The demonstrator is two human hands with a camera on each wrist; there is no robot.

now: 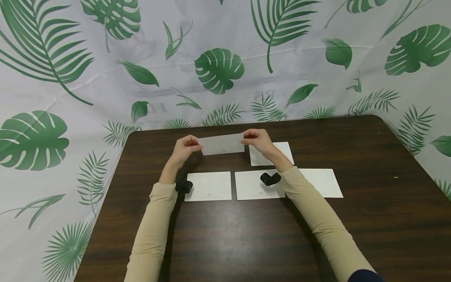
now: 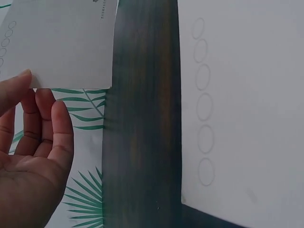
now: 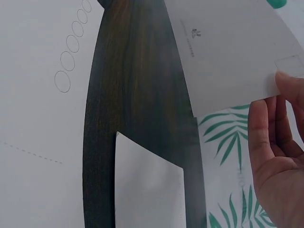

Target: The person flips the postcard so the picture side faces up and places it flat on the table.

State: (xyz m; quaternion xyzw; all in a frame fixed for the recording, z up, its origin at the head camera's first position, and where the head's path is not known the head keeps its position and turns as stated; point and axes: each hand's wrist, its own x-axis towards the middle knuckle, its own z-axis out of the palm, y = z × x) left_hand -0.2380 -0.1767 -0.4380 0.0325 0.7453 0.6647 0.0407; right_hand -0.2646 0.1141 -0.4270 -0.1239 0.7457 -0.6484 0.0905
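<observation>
Both hands hold a white postcard (image 1: 222,145) tilted up above the far part of the table. My left hand (image 1: 184,149) pinches its left end between thumb and fingers. At its right end, my right hand (image 1: 260,141) has the corner pinched the same way. In the left wrist view, printed ovals run along one edge of the held postcard (image 2: 66,52). A small logo and a faint printed box show on the held postcard (image 3: 223,61) in the right wrist view. Behind the right wrist lies another postcard (image 1: 258,156), partly covered.
Nearer me lie a left postcard (image 1: 208,184), a middle postcard (image 1: 248,186) and a right postcard (image 1: 322,182) in a row on the dark wooden table (image 1: 225,239). A leaf-patterned cloth (image 1: 225,105) hangs behind. The right forearm crosses the row.
</observation>
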